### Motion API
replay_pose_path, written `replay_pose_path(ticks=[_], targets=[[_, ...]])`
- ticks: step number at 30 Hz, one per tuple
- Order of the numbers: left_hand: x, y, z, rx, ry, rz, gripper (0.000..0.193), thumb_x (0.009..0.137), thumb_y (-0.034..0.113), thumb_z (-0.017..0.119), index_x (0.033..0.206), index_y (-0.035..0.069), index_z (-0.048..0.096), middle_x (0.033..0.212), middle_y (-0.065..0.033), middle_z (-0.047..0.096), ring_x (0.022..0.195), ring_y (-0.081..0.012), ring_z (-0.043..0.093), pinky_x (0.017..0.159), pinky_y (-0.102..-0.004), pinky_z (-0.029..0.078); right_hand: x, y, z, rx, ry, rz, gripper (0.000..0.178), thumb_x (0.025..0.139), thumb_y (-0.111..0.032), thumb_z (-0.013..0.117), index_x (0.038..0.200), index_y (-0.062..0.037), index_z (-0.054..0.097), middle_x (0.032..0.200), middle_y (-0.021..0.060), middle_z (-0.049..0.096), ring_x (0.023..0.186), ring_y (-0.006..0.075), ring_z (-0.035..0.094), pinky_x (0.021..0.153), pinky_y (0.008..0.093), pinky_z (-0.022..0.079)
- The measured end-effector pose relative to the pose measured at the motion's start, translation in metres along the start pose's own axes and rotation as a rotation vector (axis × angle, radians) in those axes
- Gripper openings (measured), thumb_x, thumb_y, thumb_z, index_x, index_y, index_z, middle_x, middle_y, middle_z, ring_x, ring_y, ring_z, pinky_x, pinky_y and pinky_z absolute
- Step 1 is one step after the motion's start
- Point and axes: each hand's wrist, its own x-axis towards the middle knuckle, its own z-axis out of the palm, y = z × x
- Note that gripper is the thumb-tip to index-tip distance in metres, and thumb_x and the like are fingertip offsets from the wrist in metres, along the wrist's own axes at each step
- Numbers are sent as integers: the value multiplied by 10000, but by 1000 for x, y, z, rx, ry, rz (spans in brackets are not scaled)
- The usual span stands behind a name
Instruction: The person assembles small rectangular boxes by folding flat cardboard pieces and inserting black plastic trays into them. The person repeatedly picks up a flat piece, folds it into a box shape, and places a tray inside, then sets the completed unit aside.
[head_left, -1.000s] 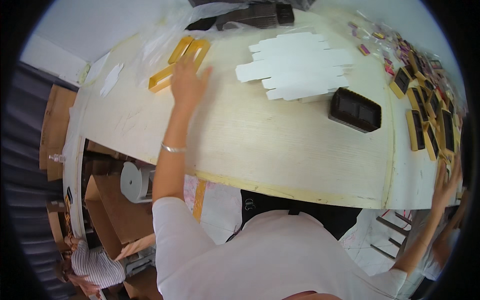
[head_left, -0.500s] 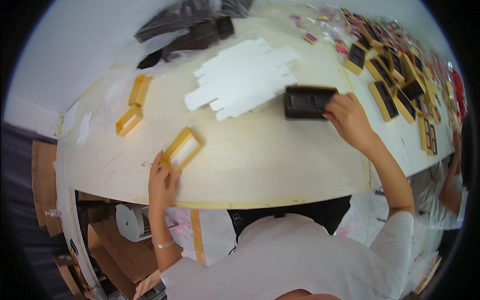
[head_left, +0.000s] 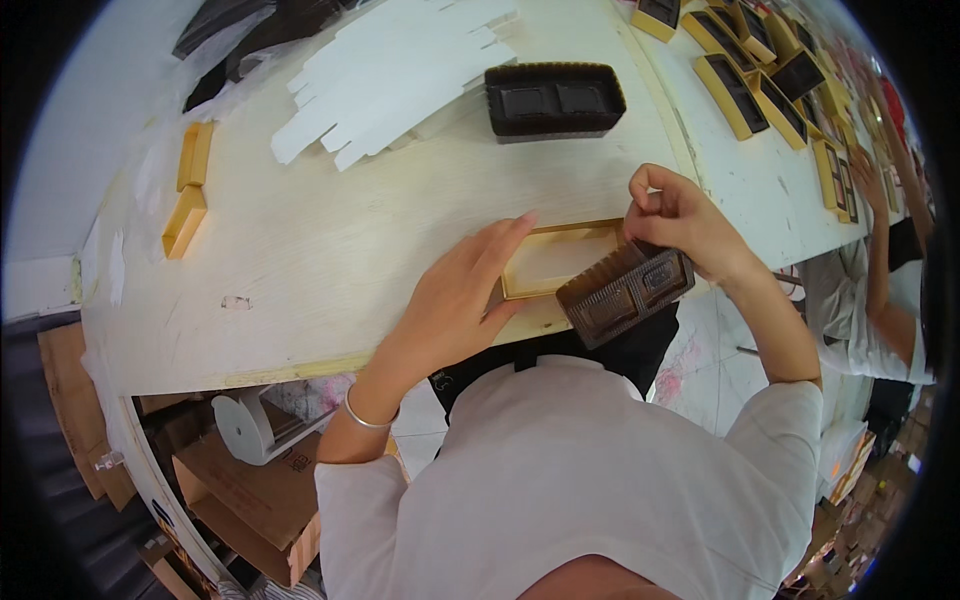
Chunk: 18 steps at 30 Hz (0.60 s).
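Gold box (head_left: 575,240), one, open-topped: lying near the front edge of the table (head_left: 300,300), its pale inside showing bare where the tray is not covering it. Left hand (head_left: 450,295): gripping the box's left end, forefinger reaching the far corner, thumb bracing the near side. Dark tray (head_left: 625,298), one, ridged, in two moulded sections: tilting at the box's right end, overlapping it in view; whether the two are touching, cannot tell. Right hand (head_left: 685,220): pinching the tray's far edge, fingers curling.

Handling, as judged: the step in hand is seemingly pairing tray with box. Doing it well is calling for levelling the tray, lining its long side up with the box's and pressing evenly, the left hand steadying the walls without squeezing them inward. Forcing a corner is risking a buckled rim.

Containers about: second tray (head_left: 555,100), dark, sitting upright beyond the hands, its two hollows showing no contents, possibly several nesting together; small gold boxes (head_left: 195,160), two, resting end to end at far left; lined boxes (head_left: 731,97), gold, clustering at right, holding dark trays.
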Motion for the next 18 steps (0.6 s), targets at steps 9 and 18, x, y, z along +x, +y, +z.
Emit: replay_pose_path(ticks=[9,18], targets=[[18,16,16,-28,-23,-18,814,744,130,730,1440,116,306,1281,-153,491,1077,-345,549,847,-384,492,7,9,-13,-65,281,32,228,901,-196,648,795,-108,467,707,-7,529,642,58,452,590,224,403],[27,17,22,52,69,-68,622,730,127,747,1303,90,510,1194,-110,517,952,-281,577,757,-352,505,-6,-13,-1,-879,28,-437,386,899,-340,622,1101,-25,527,995,116,543,852,258,550,758,351,455]])
